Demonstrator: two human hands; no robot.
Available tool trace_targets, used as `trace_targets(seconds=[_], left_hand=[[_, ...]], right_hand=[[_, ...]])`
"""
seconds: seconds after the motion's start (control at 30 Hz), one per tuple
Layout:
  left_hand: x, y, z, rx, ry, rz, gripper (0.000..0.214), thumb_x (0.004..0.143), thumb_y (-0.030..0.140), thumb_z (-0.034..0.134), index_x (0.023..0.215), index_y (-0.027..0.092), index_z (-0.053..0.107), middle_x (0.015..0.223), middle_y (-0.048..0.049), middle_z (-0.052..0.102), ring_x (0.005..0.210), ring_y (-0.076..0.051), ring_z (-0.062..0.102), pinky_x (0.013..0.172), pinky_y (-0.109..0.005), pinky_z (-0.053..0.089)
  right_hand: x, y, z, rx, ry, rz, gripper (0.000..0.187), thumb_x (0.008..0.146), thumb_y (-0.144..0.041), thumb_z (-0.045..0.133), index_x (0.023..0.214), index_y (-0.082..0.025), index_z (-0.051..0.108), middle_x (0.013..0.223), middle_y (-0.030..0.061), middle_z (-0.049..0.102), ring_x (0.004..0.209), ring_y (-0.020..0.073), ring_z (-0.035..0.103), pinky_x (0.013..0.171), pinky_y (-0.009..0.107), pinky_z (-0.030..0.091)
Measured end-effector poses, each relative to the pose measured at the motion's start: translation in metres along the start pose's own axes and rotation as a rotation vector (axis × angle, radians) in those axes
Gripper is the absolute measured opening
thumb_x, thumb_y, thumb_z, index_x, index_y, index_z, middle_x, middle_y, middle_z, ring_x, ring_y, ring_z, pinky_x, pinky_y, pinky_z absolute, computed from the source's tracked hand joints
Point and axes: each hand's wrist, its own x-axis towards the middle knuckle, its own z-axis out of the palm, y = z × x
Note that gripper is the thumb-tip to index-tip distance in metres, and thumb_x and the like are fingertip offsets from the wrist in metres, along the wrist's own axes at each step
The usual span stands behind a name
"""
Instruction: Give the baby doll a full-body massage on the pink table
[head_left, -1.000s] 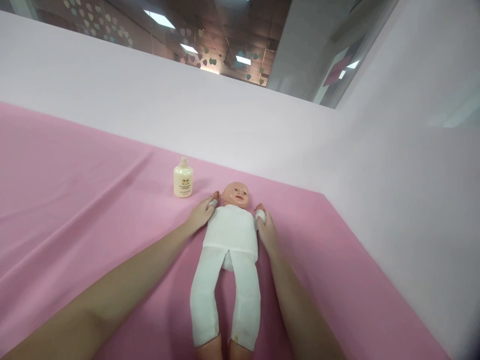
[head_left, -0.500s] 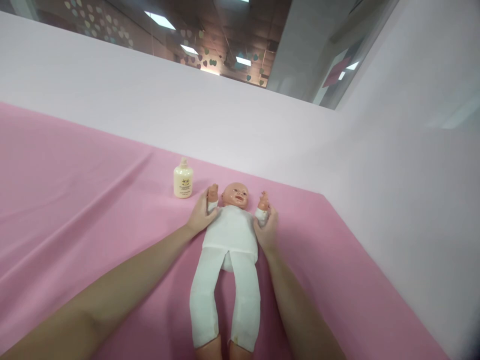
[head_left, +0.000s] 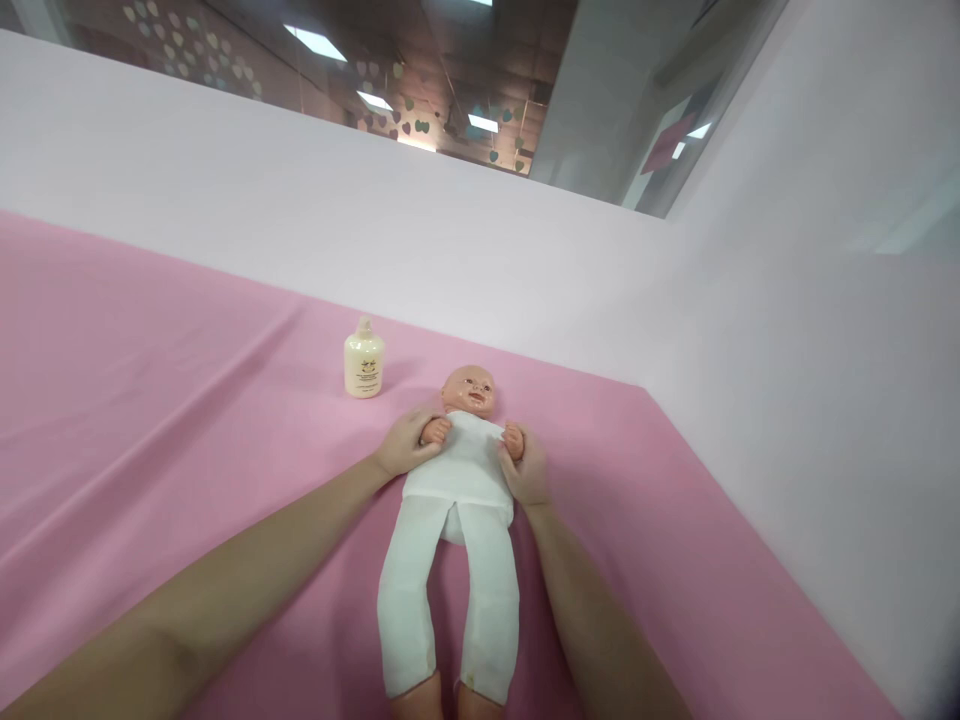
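Note:
A baby doll (head_left: 461,480) in a white top and white trousers lies on its back, head toward the wall. My left hand (head_left: 405,443) is closed around the doll's arm on the left, and the doll's small fist shows beside my thumb. On the other side, my right hand (head_left: 527,468) grips the doll's other arm, its little hand poking out above my fingers. Both doll arms are bent in against its chest. The sleeves are mostly hidden by my hands.
Pink cloth (head_left: 187,400) covers the surface under the doll, with creases at the left. A cream pump bottle (head_left: 364,362) stands upright left of the doll's head. Behind rises a white wall (head_left: 450,250) with a window (head_left: 420,60) above; another wall borders the right side.
The doll's arms, raised beside its head before, have come down and inward to its chest, with my two hands holding them. The bottle and the doll's body stay in place.

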Motion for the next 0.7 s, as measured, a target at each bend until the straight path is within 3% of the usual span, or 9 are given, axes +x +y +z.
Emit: trace_targets(seconds=[0.1,0.2,0.3,0.4,0.47,0.53,0.63,0.7], left_hand=[[0.002,-0.003,0.003,0.007,0.028,-0.064,0.051,0.091,0.042,0.055,0.136,0.017,0.057,0.131,-0.0138,0.069,0.120,-0.031,0.065,0.105,-0.046,0.052],[0.004,-0.009,0.008,0.034,0.071,-0.111,0.068,0.098,0.044,0.046,0.157,0.013,0.033,0.154,-0.0188,0.052,0.140,-0.032,0.052,0.117,-0.049,0.043],[0.005,-0.018,0.012,0.055,0.079,-0.131,0.071,0.101,0.040,0.039,0.163,0.012,0.019,0.165,-0.0189,0.037,0.152,-0.031,0.039,0.124,-0.050,0.035],[0.006,-0.027,0.015,0.053,0.065,-0.141,0.069,0.102,0.039,0.035,0.164,0.014,0.019,0.168,-0.0159,0.031,0.155,-0.030,0.032,0.127,-0.050,0.031],[0.006,-0.030,0.015,0.044,0.061,-0.181,0.067,0.102,0.040,0.034,0.163,0.014,0.024,0.169,-0.0147,0.031,0.156,-0.030,0.032,0.127,-0.050,0.031],[0.007,-0.031,0.014,0.026,0.070,-0.247,0.067,0.101,0.041,0.034,0.162,0.014,0.030,0.167,-0.0143,0.034,0.155,-0.031,0.034,0.126,-0.050,0.032],[0.008,-0.026,0.009,-0.010,0.061,-0.304,0.062,0.101,0.042,0.037,0.159,0.020,0.038,0.158,-0.0111,0.051,0.145,-0.031,0.049,0.120,-0.048,0.040],[0.009,-0.021,0.006,-0.012,0.039,-0.333,0.058,0.101,0.042,0.038,0.156,0.023,0.044,0.146,-0.0090,0.062,0.132,-0.031,0.060,0.110,-0.045,0.049]], right_hand=[[0.001,0.002,0.000,0.013,0.017,0.025,0.048,0.098,-0.043,0.053,0.140,-0.018,0.053,0.133,0.0148,0.065,0.126,0.0277,0.062,0.108,0.048,0.052],[0.002,0.004,0.002,0.008,0.015,0.057,0.059,0.103,-0.041,0.044,0.155,-0.016,0.035,0.153,0.0184,0.050,0.144,0.0275,0.048,0.118,0.051,0.042],[0.003,0.010,0.005,-0.018,0.007,0.090,0.064,0.106,-0.040,0.034,0.163,-0.017,0.019,0.163,0.0174,0.036,0.153,0.0264,0.034,0.124,0.054,0.032],[0.003,0.020,0.008,-0.033,-0.036,0.146,0.066,0.105,-0.041,0.031,0.165,-0.018,0.012,0.168,0.0158,0.027,0.157,0.0270,0.024,0.126,0.056,0.027],[0.003,0.028,0.009,-0.030,-0.071,0.199,0.066,0.104,-0.039,0.034,0.165,-0.020,0.017,0.169,0.0140,0.024,0.158,0.0276,0.021,0.126,0.057,0.027],[0.003,0.034,0.010,-0.028,-0.089,0.256,0.063,0.099,-0.035,0.039,0.160,-0.020,0.032,0.167,0.0130,0.028,0.157,0.0285,0.024,0.125,0.056,0.028],[0.003,0.040,0.010,-0.015,-0.095,0.340,0.055,0.093,-0.031,0.046,0.146,-0.018,0.052,0.158,0.0150,0.042,0.150,0.0292,0.036,0.125,0.054,0.030],[0.003,0.041,0.009,0.008,-0.098,0.372,0.053,0.090,-0.031,0.047,0.140,-0.018,0.058,0.155,0.0146,0.046,0.147,0.0289,0.040,0.125,0.053,0.030]])
